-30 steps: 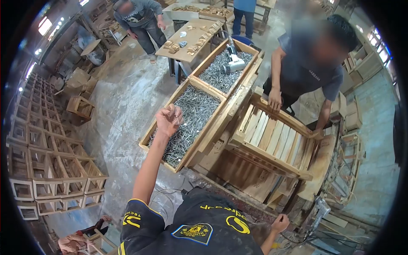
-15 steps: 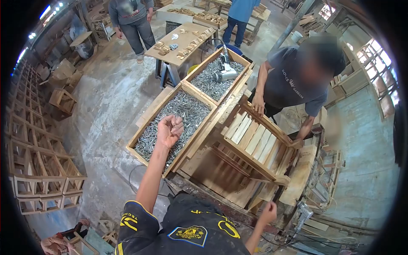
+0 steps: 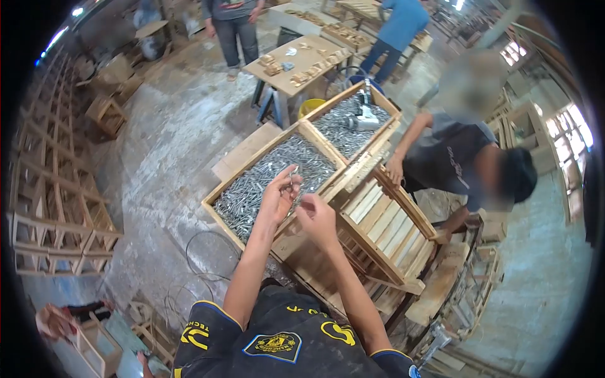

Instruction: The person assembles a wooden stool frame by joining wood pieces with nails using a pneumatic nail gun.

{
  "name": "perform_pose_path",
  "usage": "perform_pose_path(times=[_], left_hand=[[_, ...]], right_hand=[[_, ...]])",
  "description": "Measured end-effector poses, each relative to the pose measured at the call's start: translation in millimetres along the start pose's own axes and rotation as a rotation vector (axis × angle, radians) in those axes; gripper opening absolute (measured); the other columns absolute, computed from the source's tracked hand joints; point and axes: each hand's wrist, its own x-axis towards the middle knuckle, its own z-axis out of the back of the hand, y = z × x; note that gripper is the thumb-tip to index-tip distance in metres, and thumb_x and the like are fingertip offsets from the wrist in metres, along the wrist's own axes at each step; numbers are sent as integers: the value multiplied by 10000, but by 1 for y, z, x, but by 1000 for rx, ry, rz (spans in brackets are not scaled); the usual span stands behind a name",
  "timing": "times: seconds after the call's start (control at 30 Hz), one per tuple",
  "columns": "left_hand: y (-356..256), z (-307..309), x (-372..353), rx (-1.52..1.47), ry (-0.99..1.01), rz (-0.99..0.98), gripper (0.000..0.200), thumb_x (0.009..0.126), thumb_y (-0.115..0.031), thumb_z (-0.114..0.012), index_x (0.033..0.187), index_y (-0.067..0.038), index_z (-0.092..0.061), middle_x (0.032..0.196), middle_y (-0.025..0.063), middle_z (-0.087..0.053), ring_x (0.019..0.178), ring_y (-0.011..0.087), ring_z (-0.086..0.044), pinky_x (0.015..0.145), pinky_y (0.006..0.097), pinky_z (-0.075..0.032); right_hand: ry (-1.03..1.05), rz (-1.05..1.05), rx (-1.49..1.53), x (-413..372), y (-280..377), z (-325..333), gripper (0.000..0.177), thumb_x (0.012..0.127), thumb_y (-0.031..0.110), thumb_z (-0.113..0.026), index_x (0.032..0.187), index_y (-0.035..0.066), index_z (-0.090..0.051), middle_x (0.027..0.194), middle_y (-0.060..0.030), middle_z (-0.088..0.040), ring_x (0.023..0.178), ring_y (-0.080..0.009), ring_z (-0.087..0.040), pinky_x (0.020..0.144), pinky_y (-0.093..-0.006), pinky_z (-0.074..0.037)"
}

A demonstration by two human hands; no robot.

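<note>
My left hand [image 3: 279,196] is cupped with curled fingers around a few small silvery screws, above the near compartment of a wooden box. Beside it my right hand [image 3: 316,219] pinches at those screws; its fingertips partly hide them. Loose metal screws [image 3: 252,183] fill both compartments of the divided wooden box [image 3: 228,230]. A silver and black air drill [image 3: 363,120] lies on the screws in the far compartment. Right of the box stands a slatted wooden frame [image 3: 378,242], close to my right forearm.
A co-worker [image 3: 454,151] leans over the frame, one hand on its top rail. Behind the box stands a table [image 3: 283,75] with small wood pieces. Two more people stand farther back. Stacked wooden frames [image 3: 63,208] line the left side; a hose [image 3: 201,271] lies on the floor.
My right hand has come up from beside the bench to meet my left hand over the box. The view has shifted, and the co-worker has bent lower to the right.
</note>
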Motion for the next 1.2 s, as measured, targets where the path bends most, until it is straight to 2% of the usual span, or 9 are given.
perform_pose_path(times=[0.27, 0.43, 0.53, 0.8, 0.97, 1.07, 1.13, 1.17, 1.2], left_hand=[[-19, 18, -8, -12, -64, 151, 169, 952, -142, -483, 954, -11, -589, 872, 139, -655, 748, 228, -612, 704, 315, -515], [-19, 7, -22, 161, -85, 170, 147, 957, -148, -532, 964, -9, -580, 804, 97, -613, 696, 193, -576, 639, 293, -481], [-21, -13, -40, 296, -18, 143, 171, 980, -158, -517, 1024, 0, -565, 806, 99, -607, 674, 180, -562, 612, 267, -461], [2, -75, -72, 398, -192, 357, 152, 975, -163, -501, 990, -15, -533, 775, 90, -569, 685, 168, -527, 589, 259, -432], [2, -87, -65, 281, -177, 443, 227, 943, -218, -465, 776, -66, -436, 649, 28, -401, 618, 158, -423, 546, 272, -360], [-24, -85, -58, 438, -264, 311, 290, 959, -265, -465, 723, -108, -402, 625, -5, -358, 540, 125, -350, 505, 261, -315], [-44, -75, -53, 792, -465, 205, 307, 965, -282, -484, 715, -121, -407, 594, -22, -331, 495, 99, -310, 470, 242, -281], [-27, -90, -40, 1139, -803, 68, 336, 963, -282, -508, 689, -123, -395, 571, -32, -315, 476, 70, -300, 446, 227, -258], [-33, -87, -36, 1476, -711, 112, 303, 958, -256, -545, 715, -94, -462, 581, -42, -364, 512, 46, -336, 467, 219, -268]], right_hand=[[-79, -518, 357, -55, -62, 52, 182, 870, 98, -660, 1025, 3, -650, 860, -21, -666, 786, -54, -614, 693, -226, -523], [313, -623, -406, -153, -154, 105, 312, 804, 223, -653, 1032, 11, -641, 953, -195, -692, 884, -324, -674, 813, -393, -544], [462, -880, -634, -224, -204, 125, 355, 721, 229, -696, 978, -7, -632, 914, -217, -679, 866, -349, -668, 781, -424, -522], [528, -1365, -186, -344, -319, 111, 270, 728, 223, -687, 789, -40, -684, 731, -204, -673, 745, -298, -689, 701, -403, -539], [326, -874, -592, -402, -395, 33, 261, 765, 233, -635, 884, 17, -719, 840, -219, -692, 800, -374, -678, 755, -438, -547], [413, -1089, -462, -422, -440, -18, 354, 829, 318, -569, 1051, 72, -695, 1028, -197, -681, 955, -360, -653, 856, -425, -524], [425, -1311, -432, -394, -429, -26, 371, 859, 324, -544, 1114, 87, -673, 1116, -167, -664, 1035, -344, -627, 904, -424, -501], [432, -1421, -426, -385, -424, -25, 381, 875, 327, -532, 1146, 94, -662, 1160, -152, -655, 1074, -336, -615, 928, -424, -489], [293, -1373, -412, -392, -431, -33, 403, 894, 335, -529, 1202, 94, -628, 1216, -164, -620, 1142, -330, -567, 987, -423, -437]])
